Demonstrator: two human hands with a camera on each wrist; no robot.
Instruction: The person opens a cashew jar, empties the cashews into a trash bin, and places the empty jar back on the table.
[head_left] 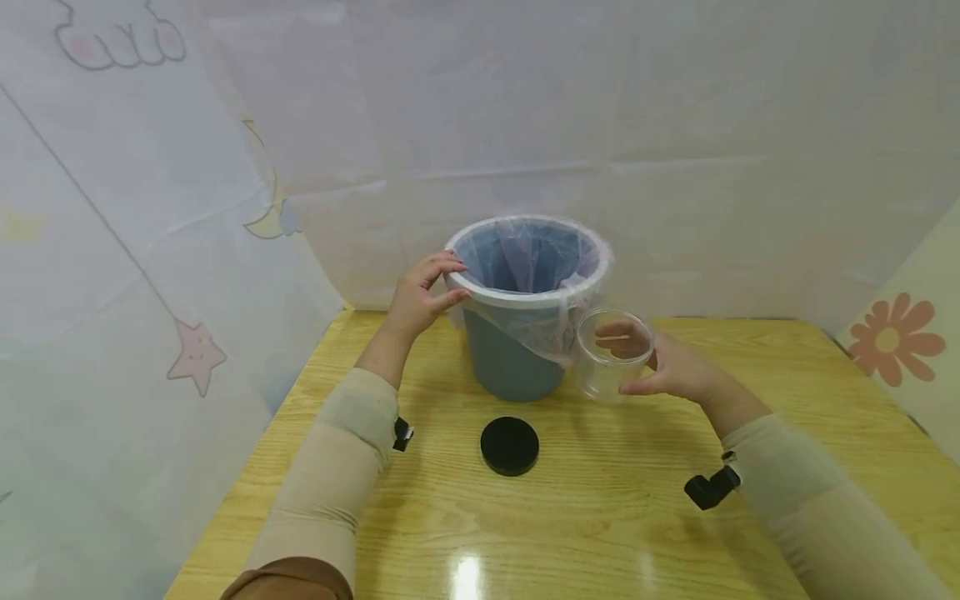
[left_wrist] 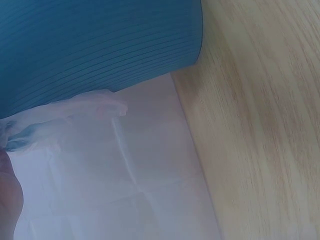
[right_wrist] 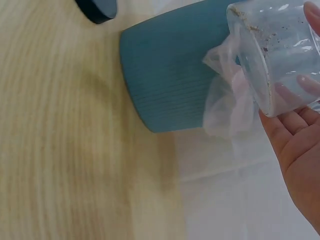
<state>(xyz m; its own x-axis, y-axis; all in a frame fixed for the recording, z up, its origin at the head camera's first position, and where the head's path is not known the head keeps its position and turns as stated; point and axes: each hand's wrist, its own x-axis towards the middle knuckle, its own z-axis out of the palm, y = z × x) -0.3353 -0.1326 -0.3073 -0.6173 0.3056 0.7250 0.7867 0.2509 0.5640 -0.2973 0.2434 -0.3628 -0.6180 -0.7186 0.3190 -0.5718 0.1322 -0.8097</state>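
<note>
A blue-grey trash bin (head_left: 510,350) with a white rim stands upright toward the back of the table, its thin pinkish plastic liner (head_left: 558,333) folded over the rim. My left hand (head_left: 420,296) grips the bin's rim on the left side, fingertips over the edge. Right of the bin, my right hand (head_left: 675,367) holds a clear plastic jar (head_left: 611,375) with fingers and thumb around its side. Brown specks cling near the jar's base (right_wrist: 265,55) in the right wrist view. A round black lid (head_left: 510,446) lies flat in front of the bin.
The wood-grain table (head_left: 592,533) reaches back to a pale cloth backdrop (head_left: 480,108) close behind the bin. Another printed sheet hangs at the left. Each sleeve bears a small black camera mount (head_left: 711,487) at the wrist.
</note>
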